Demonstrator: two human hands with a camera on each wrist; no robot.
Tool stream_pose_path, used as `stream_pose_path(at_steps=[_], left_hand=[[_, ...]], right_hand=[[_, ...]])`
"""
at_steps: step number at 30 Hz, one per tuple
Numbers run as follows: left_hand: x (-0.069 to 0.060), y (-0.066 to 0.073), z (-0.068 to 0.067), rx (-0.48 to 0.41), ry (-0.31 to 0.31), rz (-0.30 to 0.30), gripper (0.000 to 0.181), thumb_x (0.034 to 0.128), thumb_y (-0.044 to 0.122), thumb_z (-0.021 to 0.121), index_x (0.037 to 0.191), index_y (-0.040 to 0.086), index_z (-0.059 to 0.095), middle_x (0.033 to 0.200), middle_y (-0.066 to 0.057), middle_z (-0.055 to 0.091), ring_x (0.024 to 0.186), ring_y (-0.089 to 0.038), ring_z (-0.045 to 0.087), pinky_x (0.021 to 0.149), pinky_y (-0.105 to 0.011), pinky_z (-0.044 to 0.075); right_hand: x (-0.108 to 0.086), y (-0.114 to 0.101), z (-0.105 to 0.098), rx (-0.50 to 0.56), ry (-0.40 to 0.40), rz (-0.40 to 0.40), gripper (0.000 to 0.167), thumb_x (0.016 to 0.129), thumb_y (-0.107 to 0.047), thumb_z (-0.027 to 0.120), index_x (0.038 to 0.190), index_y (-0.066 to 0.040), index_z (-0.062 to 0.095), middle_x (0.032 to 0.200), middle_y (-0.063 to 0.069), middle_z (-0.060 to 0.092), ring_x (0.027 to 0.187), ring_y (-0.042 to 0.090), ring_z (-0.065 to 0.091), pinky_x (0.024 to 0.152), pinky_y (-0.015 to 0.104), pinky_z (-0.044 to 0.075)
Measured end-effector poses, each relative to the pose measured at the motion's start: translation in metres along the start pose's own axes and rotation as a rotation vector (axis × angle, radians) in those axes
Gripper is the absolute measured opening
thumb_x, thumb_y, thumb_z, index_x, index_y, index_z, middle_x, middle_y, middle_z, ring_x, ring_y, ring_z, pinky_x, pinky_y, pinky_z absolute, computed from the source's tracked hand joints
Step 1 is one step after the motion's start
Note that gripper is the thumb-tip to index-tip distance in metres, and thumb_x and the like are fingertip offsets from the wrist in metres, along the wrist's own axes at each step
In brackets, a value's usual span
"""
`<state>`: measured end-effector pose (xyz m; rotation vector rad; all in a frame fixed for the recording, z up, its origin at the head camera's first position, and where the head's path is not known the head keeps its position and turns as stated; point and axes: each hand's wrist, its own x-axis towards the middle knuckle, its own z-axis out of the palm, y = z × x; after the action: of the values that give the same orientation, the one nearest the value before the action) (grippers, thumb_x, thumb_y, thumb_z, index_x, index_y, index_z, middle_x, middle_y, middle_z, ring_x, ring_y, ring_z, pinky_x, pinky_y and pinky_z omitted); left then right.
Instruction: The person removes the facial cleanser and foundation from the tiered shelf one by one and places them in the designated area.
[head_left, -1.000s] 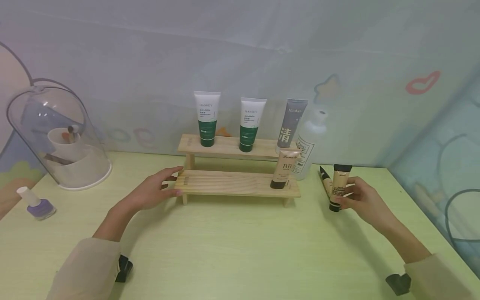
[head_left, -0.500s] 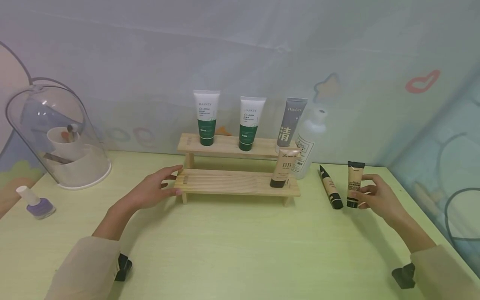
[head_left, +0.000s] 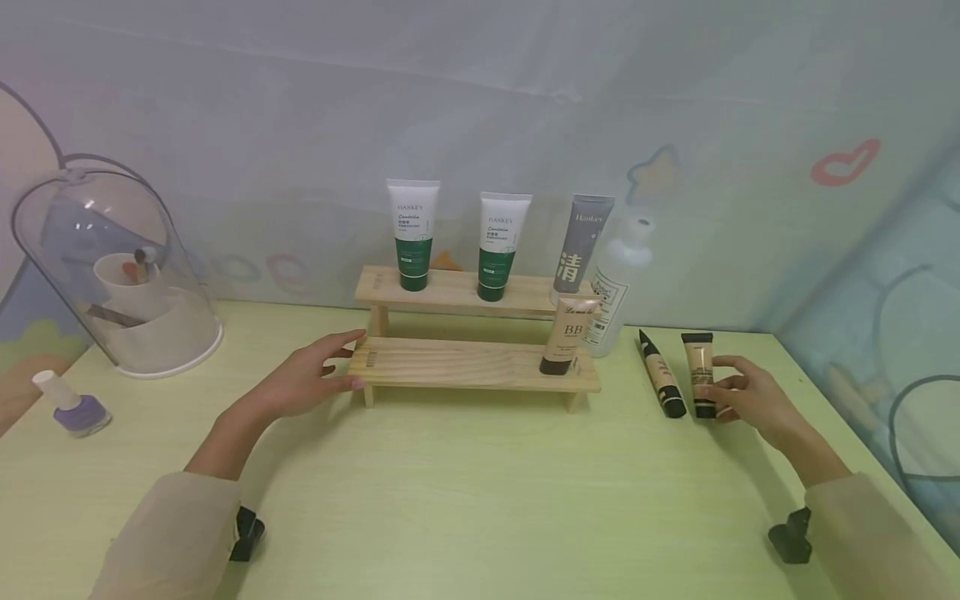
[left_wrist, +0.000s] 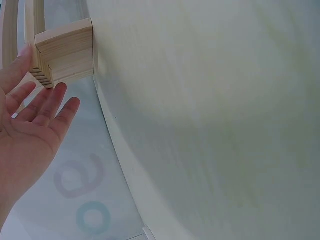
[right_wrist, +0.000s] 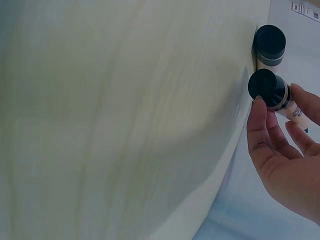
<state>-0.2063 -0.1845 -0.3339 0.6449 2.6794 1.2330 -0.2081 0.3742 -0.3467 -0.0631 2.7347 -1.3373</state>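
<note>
Purple nail-polish bottle with white cap (head_left: 85, 414): on the pale yellow-green worktop (head_left: 487, 500), far left.

Right hand (head_left: 750, 396): grip closed, thumb and fingers pinching the small beige squeeze tube with black ends (head_left: 702, 357).

Small tube: leaning back, just right of the slim beige tube with black pointed tip (head_left: 660, 372), which lies on the worktop. One second ago it overlapped the slim tube in view; half a second ago it was more upright. Contact with the worktop cannot be told.

Left hand (head_left: 303, 379): grip around the left end of the two-tier pale wooden stand (head_left: 442, 362), position unchanged.

Stand, lower tier: beige BB tube with dark cap (head_left: 566, 342), right end. Upper tier: two white-and-green squeeze tubes (head_left: 415, 229), one grey squeeze tube (head_left: 583, 237).

Behind, right: translucent white bottle (head_left: 632, 254).
</note>
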Motion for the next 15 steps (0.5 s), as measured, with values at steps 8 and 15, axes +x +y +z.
stream_pose_path(at_steps=[8,15], left_hand=[[0.000,0.002,0.000,-0.002,0.002,0.001,0.066,0.0885,0.013,0.061,0.141,-0.005,0.025,0.142,-0.026,0.027,0.125,-0.043,0.032,0.102,-0.054,0.030],[-0.001,0.001,0.000,0.005,0.005,0.008,0.066,0.0886,0.014,0.061,0.141,-0.005,0.026,0.141,-0.026,0.027,0.124,-0.043,0.032,0.101,-0.054,0.030]], right_hand=[[0.010,0.004,0.005,0.007,-0.031,0.073,0.066,0.091,-0.020,0.058,0.137,0.010,0.023,0.094,0.012,0.058,0.069,0.014,0.055,0.063,0.031,0.054],[0.012,0.002,0.008,0.006,-0.041,0.100,0.062,0.092,-0.020,0.057,0.136,0.012,0.025,0.090,0.007,0.060,0.066,0.015,0.054,0.060,0.030,0.053]])
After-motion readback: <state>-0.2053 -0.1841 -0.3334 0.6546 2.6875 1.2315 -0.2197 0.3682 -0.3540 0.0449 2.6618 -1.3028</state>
